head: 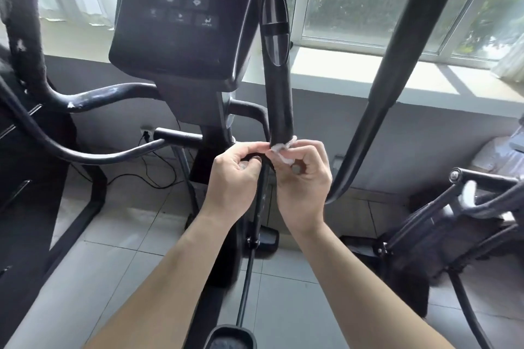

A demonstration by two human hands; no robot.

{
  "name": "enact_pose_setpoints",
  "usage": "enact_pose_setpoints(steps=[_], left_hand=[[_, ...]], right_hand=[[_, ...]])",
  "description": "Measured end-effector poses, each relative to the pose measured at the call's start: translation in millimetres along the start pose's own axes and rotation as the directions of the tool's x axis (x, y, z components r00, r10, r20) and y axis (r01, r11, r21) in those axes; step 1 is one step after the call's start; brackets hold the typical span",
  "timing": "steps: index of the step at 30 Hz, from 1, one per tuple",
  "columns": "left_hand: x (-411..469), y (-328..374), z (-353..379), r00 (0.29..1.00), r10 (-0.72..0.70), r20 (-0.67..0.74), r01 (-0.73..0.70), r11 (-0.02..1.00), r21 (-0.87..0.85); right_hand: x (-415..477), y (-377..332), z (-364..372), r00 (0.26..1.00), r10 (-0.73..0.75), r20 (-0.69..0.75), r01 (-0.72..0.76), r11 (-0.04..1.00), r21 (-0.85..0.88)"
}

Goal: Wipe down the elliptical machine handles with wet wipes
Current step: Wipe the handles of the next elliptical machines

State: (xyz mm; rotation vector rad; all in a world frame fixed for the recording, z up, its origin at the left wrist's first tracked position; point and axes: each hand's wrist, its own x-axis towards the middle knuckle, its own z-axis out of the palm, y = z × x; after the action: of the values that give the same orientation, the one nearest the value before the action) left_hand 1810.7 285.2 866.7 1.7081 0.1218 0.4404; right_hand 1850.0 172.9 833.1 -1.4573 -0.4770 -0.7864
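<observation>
Inspecting the central handle [276, 93] of the elliptical, I find its black padded grip standing nearly upright, with a glossy oval plate set into its upper part. The wet wipe [283, 150] is bunched at the lower end of the handle and touches the padding there.

My right hand [303, 178] is just below that end, thumb and curled fingers pinching the wipe. My left hand [232, 176] is below and left of the handle. Its fingers are curled round the thin black bar [259, 201] that runs down from the handle, and its fingertips meet the wipe's edge. I cannot tell whether they also grip the wipe.

The dark console [181, 14] sits immediately left of the handle, level with its upper half. A long black swing arm [397, 65] slants past to the handle's right, well apart from it. A second padded handle [25, 37], scuffed with white marks, stands far to the left. Behind the handle runs a sunlit window sill [368, 71]. Below it, at the frame's bottom edge, a pedal [229, 337] shows over grey floor tiles [127, 249].
</observation>
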Motion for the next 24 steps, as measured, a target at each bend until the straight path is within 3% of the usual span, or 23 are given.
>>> enact_pose_setpoints(steps=[3, 6, 9, 13, 15, 20, 24], left_hand=[[-5, 0, 6, 1.0, -0.001, -0.024, 0.0, 1.0, -0.011], [-11, -1, 14, 0.998, -0.006, -0.068, 0.005, 1.0, -0.018], [-19, -3, 24, 0.993, -0.004, -0.116, 0.006, 1.0, 0.012], [-41, -6, 44, 0.978, -0.023, -0.209, 0.041, 0.996, 0.08], [-54, -1, 63, 0.983, -0.044, -0.177, 0.062, 0.993, 0.103], [-67, 12, 139, 0.998, -0.056, -0.017, 0.058, 0.993, 0.107], [-60, 15, 209, 0.998, -0.058, 0.037, 0.053, 0.99, 0.127]], right_hand=[[-4, 17, -5, 0.985, 0.169, 0.032, -0.167, 0.985, -0.04], [-6, 30, -13, 0.914, 0.402, 0.051, -0.398, 0.915, -0.068], [-10, 23, -34, 0.852, 0.508, 0.13, -0.503, 0.861, -0.068], [-14, 4, -81, 0.782, 0.554, 0.286, -0.574, 0.819, -0.017], [-12, 5, -108, 0.764, 0.553, 0.333, -0.593, 0.805, 0.023], [9, 42, -168, 0.83, 0.529, 0.174, -0.545, 0.837, 0.052], [44, 89, -204, 0.821, 0.53, 0.213, -0.553, 0.831, 0.066]])
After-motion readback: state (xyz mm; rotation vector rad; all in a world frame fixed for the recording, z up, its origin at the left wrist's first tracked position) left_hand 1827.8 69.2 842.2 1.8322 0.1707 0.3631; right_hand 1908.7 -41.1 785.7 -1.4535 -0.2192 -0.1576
